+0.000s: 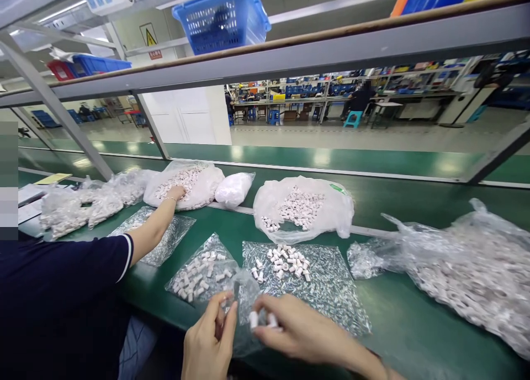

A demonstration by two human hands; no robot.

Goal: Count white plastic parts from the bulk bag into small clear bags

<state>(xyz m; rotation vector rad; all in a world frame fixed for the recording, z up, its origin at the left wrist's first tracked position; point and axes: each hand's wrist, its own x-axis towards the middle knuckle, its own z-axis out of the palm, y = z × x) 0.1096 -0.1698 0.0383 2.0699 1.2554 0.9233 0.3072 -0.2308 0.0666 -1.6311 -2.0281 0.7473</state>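
My left hand pinches the edge of a clear plastic bag near the table's front. White cylindrical plastic parts lie in the bag's far left portion. Beside the bag's mouth, my right hand has its fingers closed around a few white plastic parts. Just beyond it, a loose pile of the same white parts rests on a flat bag of small shiny pieces. Farther back stands an opened bag full of white parts.
At the left, a co-worker's hand reaches into another opened bag of white parts. A closed white bag sits between the two opened ones. Large filled bags lie at the right. A shelf with a blue basket spans overhead.
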